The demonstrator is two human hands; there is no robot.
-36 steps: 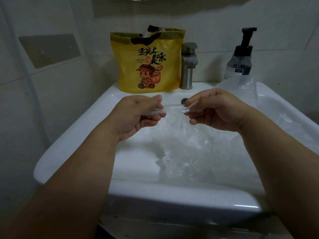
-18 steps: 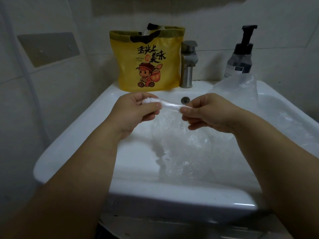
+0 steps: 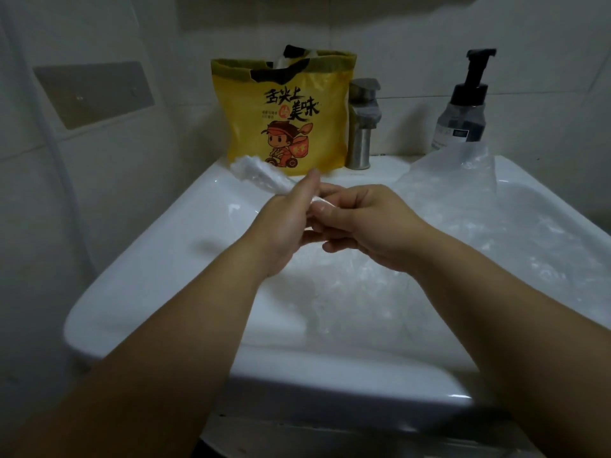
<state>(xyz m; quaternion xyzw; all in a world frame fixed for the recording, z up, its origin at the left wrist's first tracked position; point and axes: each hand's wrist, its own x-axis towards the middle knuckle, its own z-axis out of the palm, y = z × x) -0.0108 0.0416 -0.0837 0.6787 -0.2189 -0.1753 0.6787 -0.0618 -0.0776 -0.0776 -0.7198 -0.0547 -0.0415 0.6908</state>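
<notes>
- Since half a second ago the two hands, then a little apart with the twisted plastic stretched between them, have closed together; the left hand (image 3: 284, 223) now lies against the right hand (image 3: 370, 226) over the basin.
- The twisted neck (image 3: 261, 175) of the clear plastic bag (image 3: 347, 292), which earlier ran sideways from hand to hand, now sticks out up and to the left past the left thumb.
- The left hand grips the neck, thumb raised along it and fingers curled underneath.
- The right hand has its fingers curled in and pinches the plastic just where it leaves the left hand's grip; a crumpled bit of film shows between the fingertips.
- The body of the bag hangs below the grip and spreads out in the sink (image 3: 132, 285), under both wrists.
- Beyond the grip, at the back of the sink, stands a yellow bag (image 3: 287, 117), with the tap (image 3: 362, 127) just right of it.
- Farther right stands a pump bottle (image 3: 463, 117), and a loose plastic sheet (image 3: 463, 180) lies over the rim in front of it, apart from the hands.
</notes>
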